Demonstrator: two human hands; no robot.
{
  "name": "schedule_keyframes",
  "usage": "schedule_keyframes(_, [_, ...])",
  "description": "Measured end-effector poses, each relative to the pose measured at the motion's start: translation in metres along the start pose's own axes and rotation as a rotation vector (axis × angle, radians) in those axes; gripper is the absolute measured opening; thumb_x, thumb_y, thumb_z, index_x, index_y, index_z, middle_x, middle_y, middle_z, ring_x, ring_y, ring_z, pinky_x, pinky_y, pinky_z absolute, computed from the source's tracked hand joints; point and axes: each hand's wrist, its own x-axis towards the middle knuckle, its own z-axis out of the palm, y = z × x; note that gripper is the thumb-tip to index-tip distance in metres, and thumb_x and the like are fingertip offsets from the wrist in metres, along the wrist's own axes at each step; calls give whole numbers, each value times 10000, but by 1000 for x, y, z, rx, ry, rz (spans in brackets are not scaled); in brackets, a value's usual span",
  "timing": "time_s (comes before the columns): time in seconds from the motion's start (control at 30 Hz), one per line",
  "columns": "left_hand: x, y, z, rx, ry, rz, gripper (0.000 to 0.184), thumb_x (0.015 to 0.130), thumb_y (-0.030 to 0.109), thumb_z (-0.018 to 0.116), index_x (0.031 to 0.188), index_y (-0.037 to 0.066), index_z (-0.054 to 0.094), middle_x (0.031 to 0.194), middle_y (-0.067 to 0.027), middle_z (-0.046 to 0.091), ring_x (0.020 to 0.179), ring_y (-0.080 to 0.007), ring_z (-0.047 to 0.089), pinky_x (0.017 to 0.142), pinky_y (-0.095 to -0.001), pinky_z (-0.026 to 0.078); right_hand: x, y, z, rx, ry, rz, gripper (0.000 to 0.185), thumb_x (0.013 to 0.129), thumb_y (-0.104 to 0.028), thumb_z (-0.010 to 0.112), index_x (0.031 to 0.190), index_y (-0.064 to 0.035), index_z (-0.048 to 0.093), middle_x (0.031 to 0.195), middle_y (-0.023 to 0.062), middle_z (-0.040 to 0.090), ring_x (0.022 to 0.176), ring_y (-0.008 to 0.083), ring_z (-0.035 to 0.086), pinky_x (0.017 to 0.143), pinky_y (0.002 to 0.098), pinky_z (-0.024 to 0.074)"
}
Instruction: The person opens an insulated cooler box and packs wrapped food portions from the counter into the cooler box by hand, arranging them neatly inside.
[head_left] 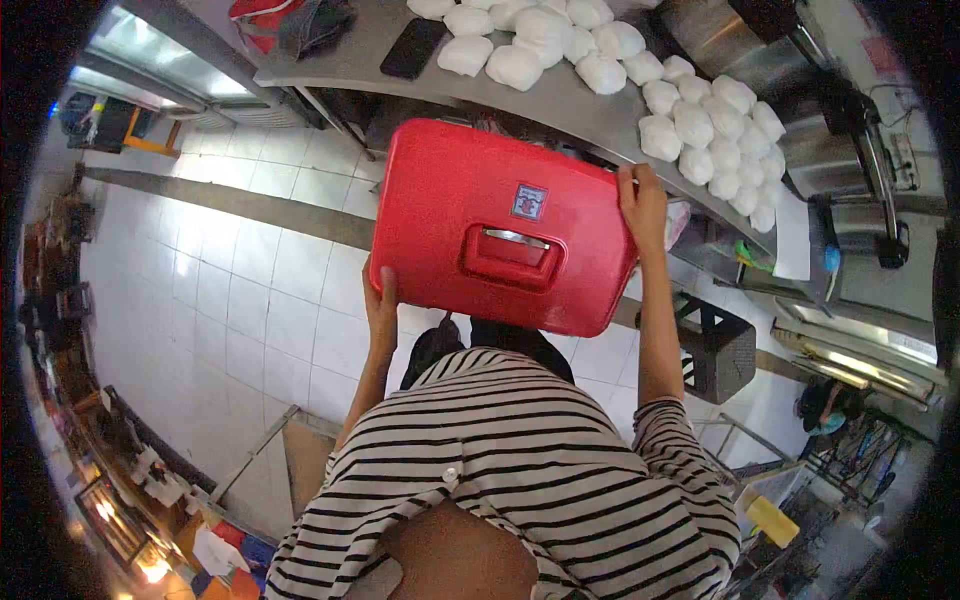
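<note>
A red cooler box (430, 210) is in front of my body, its lid facing up at me. A recessed handle with a metal strip and a small blue-and-white label show on the lid. My left hand (380, 305) grips the near left corner, thumb on top and the other fingers hidden. At the far right corner, my right hand (642, 208) has its fingers over the edge. The box's underside is hidden, so I cannot tell what bears its weight.
Beyond the box stands a steel counter (350, 65) with many white bundles (540, 38) and a black phone (413, 48). A dark plastic crate (722, 350) sits on the floor to the right. White tiled floor (270, 280) extends to the left.
</note>
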Motion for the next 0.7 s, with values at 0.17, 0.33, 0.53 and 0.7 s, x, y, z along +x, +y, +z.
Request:
schedule_keyframes(0.17, [-9, 15, -18, -215, 67, -154, 858, 813, 695, 329, 1420, 154, 53, 1454, -175, 101, 1344, -345, 98, 1022, -582, 115, -33, -38, -73, 50, 192, -25, 254, 908, -222, 471, 840, -9, 590, 761, 141, 591, 669, 271, 553, 608, 331, 416])
schedule_keyframes(0.33, [-56, 48, -26, -622, 69, -359, 932, 780, 721, 349, 1410, 104, 45, 1408, -286, 91, 1300, -424, 176, 1012, -617, 155, -108, -101, -145, 296, 293, 26, 269, 904, -159, 449, 742, 14, 575, 675, 76, 563, 594, 159, 501, 550, 283, 392])
schedule_keyframes(0.53, [-151, 77, -16, -996, -270, -441, 806, 837, 649, 322, 1407, 106, 148, 1392, -249, 227, 1282, -405, 246, 1012, -621, 187, -208, -122, -165, 542, 359, 85, 321, 907, -120, 441, 652, 42, 548, 608, 86, 557, 577, 132, 511, 540, 258, 403])
schedule_keyframes(0.7, [-195, 76, -12, -946, -253, -244, 731, 850, 623, 324, 1381, 126, 254, 1416, -114, 283, 1280, -318, 292, 1019, -573, 219, -256, -134, -171, 766, 337, 182, 349, 889, -111, 479, 579, 44, 520, 595, 104, 558, 545, 173, 554, 503, 258, 429])
